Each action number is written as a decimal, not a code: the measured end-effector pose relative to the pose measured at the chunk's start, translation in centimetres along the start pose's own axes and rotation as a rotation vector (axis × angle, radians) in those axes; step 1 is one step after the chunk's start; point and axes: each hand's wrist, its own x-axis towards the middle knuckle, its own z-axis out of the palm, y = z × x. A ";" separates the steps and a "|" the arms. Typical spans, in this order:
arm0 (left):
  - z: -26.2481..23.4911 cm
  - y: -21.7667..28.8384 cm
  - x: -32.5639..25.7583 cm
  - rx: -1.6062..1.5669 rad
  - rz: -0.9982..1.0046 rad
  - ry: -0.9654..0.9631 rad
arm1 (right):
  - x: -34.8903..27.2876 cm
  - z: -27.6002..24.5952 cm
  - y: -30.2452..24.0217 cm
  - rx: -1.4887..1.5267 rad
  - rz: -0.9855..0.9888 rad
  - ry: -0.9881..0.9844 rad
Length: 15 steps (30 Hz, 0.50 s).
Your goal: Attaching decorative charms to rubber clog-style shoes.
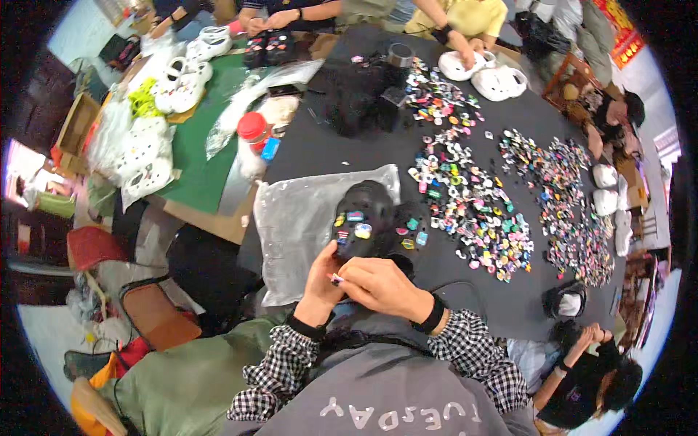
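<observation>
Before my body, my left hand [318, 285] and my right hand [384, 286] meet at a small pinkish-white shoe charm [337, 279]. Right thumb and forefinger pinch it, while the left fingers, partly hidden, close around its other side. Just beyond my fingertips lies a black clog [365, 200] with several colourful charms on its upper. To its right sits a second black clog [413, 227], also carrying several charms. Under the first clog is a clear plastic bag [291, 218], flat on the dark tabletop.
Loose charms [465, 189] spread in heaps over the right of the black table [305, 149]. White clogs [502, 82] stand at the far right, near a co-worker's hand [459, 47]. A red-lidded jar [253, 127] and bagged white clogs [145, 156] are at left.
</observation>
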 end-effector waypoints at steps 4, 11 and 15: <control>-1.6 -1.3 1.5 0.085 0.189 0.388 | -2.7 -3.8 0.7 -0.005 0.181 0.285; -1.7 -2.9 1.7 0.258 0.243 0.373 | -12.1 -10.9 4.2 -0.356 0.653 0.727; -1.1 -3.4 2.5 0.315 0.305 0.419 | -15.1 -13.2 6.3 -0.458 0.714 0.875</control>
